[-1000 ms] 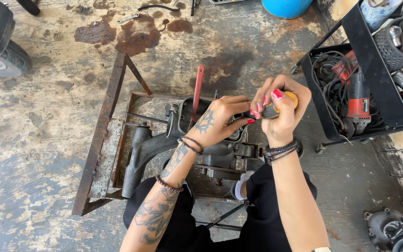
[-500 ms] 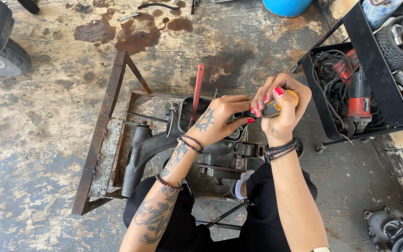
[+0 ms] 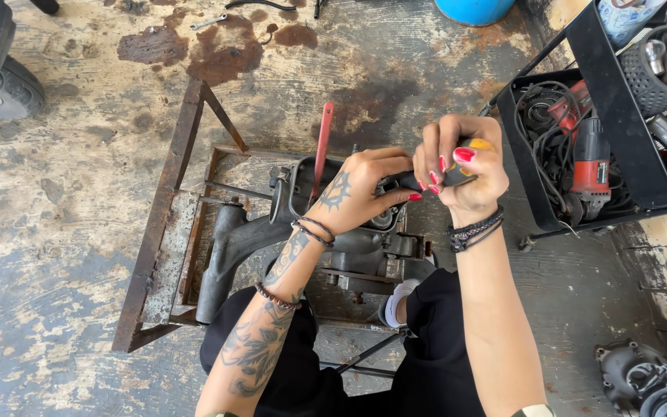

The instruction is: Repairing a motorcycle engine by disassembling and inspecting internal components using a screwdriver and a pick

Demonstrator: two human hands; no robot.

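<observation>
Head view, looking down at a stained concrete floor [image 3: 55,232].

Right hand [image 3: 461,170]: fingers curled tight around a tool with a black and yellow handle [image 3: 457,166], held above the right edge of the engine casing [image 3: 326,232]. Tool's working end is hidden between the two hands; cannot tell its type.

Left hand [image 3: 357,193]: lies over the casing's open top rim, fingers closed around the front part of the same tool, touching the right hand's fingertips.

Casing: dark grey metal, seated inside a rusty steel frame [image 3: 167,232] on the floor, directly in front of the person's knees. A red bar [image 3: 322,147] stands up out of the casing's opening, just left of the left hand.

Clearance: bare floor is open to the left of the frame and beyond it. To the right, a black tool cart [image 3: 611,100] holding a red power tool [image 3: 590,166] and cables stands near the right hand, leaving only a narrow strip of floor. A dark engine cover [image 3: 634,374] lies at lower right.
</observation>
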